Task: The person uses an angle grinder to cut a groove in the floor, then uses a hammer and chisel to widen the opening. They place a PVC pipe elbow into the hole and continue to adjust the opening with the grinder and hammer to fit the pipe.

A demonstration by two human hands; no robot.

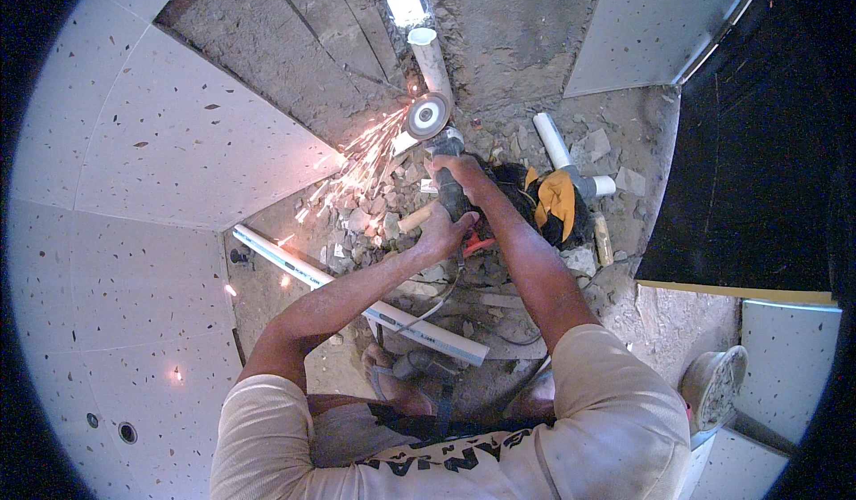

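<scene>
Both my hands are wrapped round an angle grinder [453,198]. My right hand [461,172] grips it at the front, near the grinder's head. Farther back, my left hand [440,235] holds the rear of the body, where a grey cord [443,297] trails off. The round cutting disc [429,115] stands at the near end of a white plastic pipe [430,59]. A spray of orange sparks [367,161] flies from the disc down to the left. Whatever the disc touches is hidden behind it.
Broken rubble [361,217] covers the ground. A long white pipe [415,330] lies across in front of my feet. To the right are a yellow-and-black cloth item [556,204] and a pipe with a grey tee [581,183]. A dirty bucket [713,384] stands lower right.
</scene>
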